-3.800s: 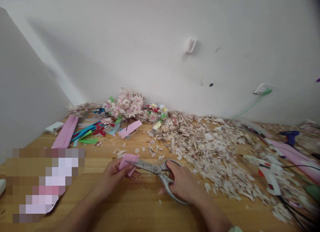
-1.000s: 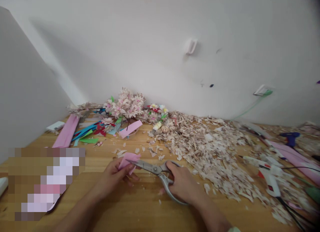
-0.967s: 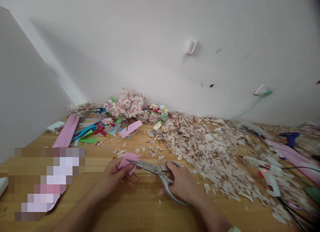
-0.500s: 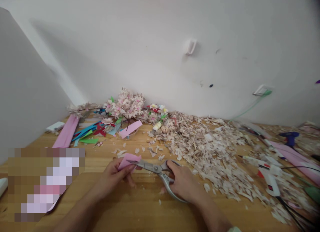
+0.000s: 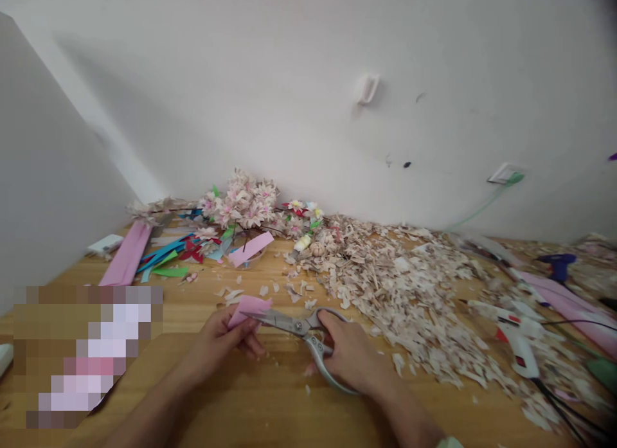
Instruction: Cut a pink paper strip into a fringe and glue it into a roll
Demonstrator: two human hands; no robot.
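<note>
Between the thumb and fingers of my left hand [image 5: 224, 339] is a small piece of pink paper [image 5: 249, 306], held above the wooden table. My right hand [image 5: 351, 351] grips the handles of grey metal scissors [image 5: 308, 339]. The blades point left and meet the lower edge of the pink paper, close to my left thumb. Whether the blades are fully closed on the paper is hard to see. Pale scraps [image 5: 234, 296] lie on the wood just beyond the paper.
A wide heap of dry pale flakes [image 5: 400, 287] covers the table's right half. White and blue glue guns [image 5: 518, 339] [image 5: 559, 265] lie at right with cables. Behind my hands are pale artificial flowers [image 5: 245, 200], a pink strip [image 5: 251, 249] and coloured paper strips [image 5: 166, 254]. A blurred patch hides the lower left.
The scissors have shifted very slightly left against the pink paper. The fingers beneath the paper have moved a little. Otherwise the scene is nearly the same.
</note>
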